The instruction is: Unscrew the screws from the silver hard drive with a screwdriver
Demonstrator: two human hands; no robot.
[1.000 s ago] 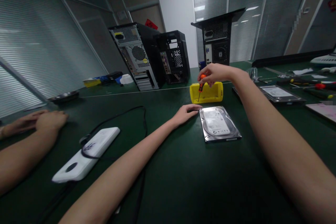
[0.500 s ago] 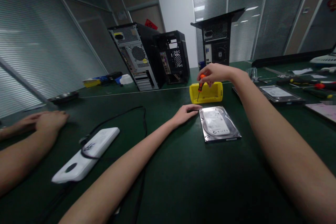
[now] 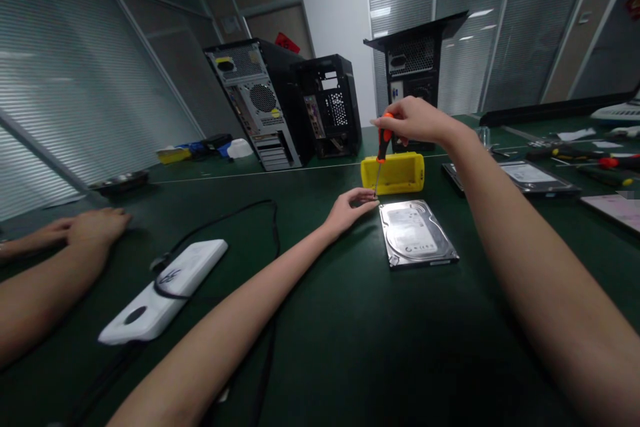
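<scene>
In my right hand (image 3: 413, 121) is a screwdriver (image 3: 384, 140) with an orange and black handle. It stands nearly upright, its shaft pointing down in front of a yellow tray (image 3: 397, 173) tipped on its side. The fingertips of my left hand (image 3: 347, 210) close together at the screwdriver's tip; whatever is between them is too small to make out. Just right of those fingers a silver hard drive (image 3: 415, 235) with a white label lies flat on the green table (image 3: 325, 320). Neither hand covers the drive.
Computer cases (image 3: 280, 107) stand at the back, another case (image 3: 413, 60) behind my right hand. A second hard drive (image 3: 530, 177) and tools (image 3: 615, 163) lie at right. A white power bank (image 3: 165, 293) with a black cable sits at left, near another person's hands (image 3: 95, 230).
My right hand has risen slightly with the screwdriver, whose tip now meets my left fingertips. My left hand has come off the hard drive's corner and its fingers have drawn together.
</scene>
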